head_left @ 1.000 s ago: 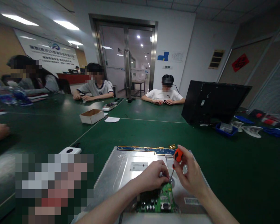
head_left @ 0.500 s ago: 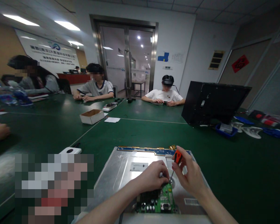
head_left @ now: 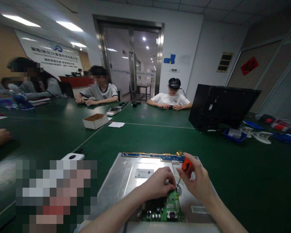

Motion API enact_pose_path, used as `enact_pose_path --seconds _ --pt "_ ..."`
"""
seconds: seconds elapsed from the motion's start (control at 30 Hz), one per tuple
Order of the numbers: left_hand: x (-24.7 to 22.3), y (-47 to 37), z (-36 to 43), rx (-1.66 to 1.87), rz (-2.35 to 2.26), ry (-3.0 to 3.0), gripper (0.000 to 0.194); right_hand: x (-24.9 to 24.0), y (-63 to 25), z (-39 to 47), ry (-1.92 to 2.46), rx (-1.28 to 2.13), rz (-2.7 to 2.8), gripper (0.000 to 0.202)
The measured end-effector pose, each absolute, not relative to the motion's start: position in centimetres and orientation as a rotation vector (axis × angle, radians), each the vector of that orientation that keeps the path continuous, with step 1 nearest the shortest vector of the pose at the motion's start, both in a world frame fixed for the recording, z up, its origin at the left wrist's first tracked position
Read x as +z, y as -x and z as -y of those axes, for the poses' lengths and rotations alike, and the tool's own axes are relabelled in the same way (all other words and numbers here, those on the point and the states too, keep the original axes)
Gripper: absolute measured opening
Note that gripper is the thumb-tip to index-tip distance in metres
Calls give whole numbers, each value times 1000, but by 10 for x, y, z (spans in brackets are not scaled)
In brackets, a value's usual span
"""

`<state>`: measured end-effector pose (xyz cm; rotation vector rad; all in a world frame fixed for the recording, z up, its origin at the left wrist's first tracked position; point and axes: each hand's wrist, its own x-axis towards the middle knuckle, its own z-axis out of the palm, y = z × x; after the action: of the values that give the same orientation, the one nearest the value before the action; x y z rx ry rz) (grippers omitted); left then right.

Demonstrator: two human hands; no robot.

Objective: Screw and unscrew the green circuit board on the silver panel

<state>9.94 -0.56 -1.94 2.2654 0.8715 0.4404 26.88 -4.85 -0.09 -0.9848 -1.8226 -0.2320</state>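
Observation:
In my right hand (head_left: 199, 183) is a screwdriver (head_left: 186, 164) with an orange and black handle, gripped between thumb and fingers. Its thin shaft slants down to the top corner of a green circuit board (head_left: 171, 204). My left hand (head_left: 160, 182) is closed at that same corner, fingertips bent down beside the screwdriver's tip. What the left fingers pinch, if anything, is hidden. The board lies on the silver metal back of a flat display panel (head_left: 116, 189), which has a narrow blue circuit strip (head_left: 145, 156) along its far edge. My left hand and wrist cover part of the board.
A white open box (head_left: 95, 121) and a paper slip (head_left: 116, 124) lie beyond the panel. To the right stands a black monitor casing (head_left: 220, 106), with a blue tray (head_left: 235, 135) before it. Several people sit around the green table (head_left: 145, 137). A blurred-out patch covers the lower left.
The screwdriver's handle has turned in my right fingers and now shows more orange. My left hand stays at the board's corner.

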Motion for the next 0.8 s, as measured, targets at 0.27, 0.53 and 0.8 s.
enact_pose_path --seconds 0.27,0.53,0.8 --pt "-21 -100 6 465 -859 -2277 10 2 -267 52 953 -107 1862 46" --pt "-19 -99 6 454 -855 -2265 8 -1 -268 49 966 -259 1806 41" --pt "-19 -99 6 454 -861 -2274 8 7 -269 54 965 -141 1878 46"
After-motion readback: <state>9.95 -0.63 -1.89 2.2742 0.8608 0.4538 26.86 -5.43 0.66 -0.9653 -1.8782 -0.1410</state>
